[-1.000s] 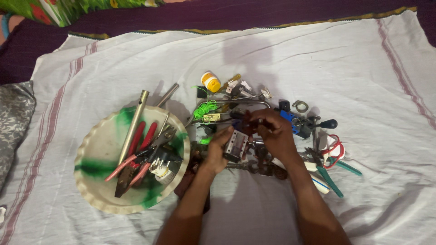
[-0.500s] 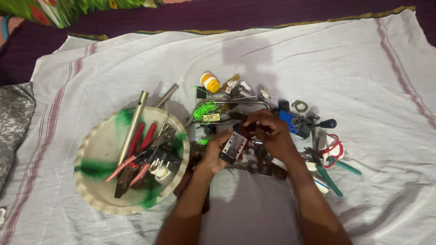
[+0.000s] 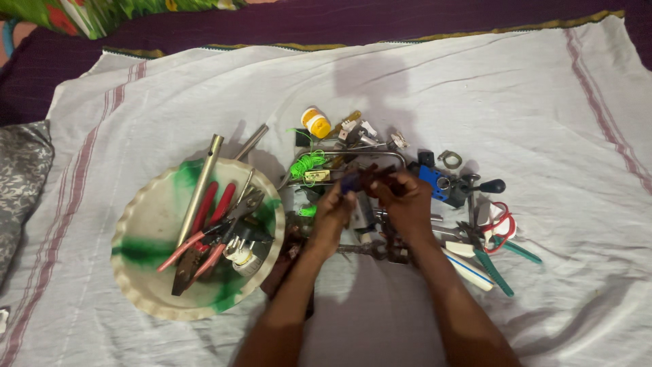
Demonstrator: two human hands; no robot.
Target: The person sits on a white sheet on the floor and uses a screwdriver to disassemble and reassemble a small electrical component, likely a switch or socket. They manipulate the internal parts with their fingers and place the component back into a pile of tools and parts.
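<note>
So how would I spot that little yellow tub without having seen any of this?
Start at the white cloth and find the tool heap at its middle. At the heap's top left edge, above the green cord, stands the tub: the only round yellow-and-white thing there.

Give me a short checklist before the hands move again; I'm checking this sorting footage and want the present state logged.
1. Both hands in view: ok. The left hand and the right hand meet above the tool pile.
2. Grip on the small dark part: ok, both hands pinch it between them.
3. What the part is: cannot tell, fingers cover most of it.
4. Bowl within reach: ok, it sits beside the left forearm and holds red-handled pliers and a metal tube.
5. Sharp tools near the right hand: not ok, green-handled cutters lie close to the right forearm.
6. Cloth flat: ok, only slight wrinkles.
</note>
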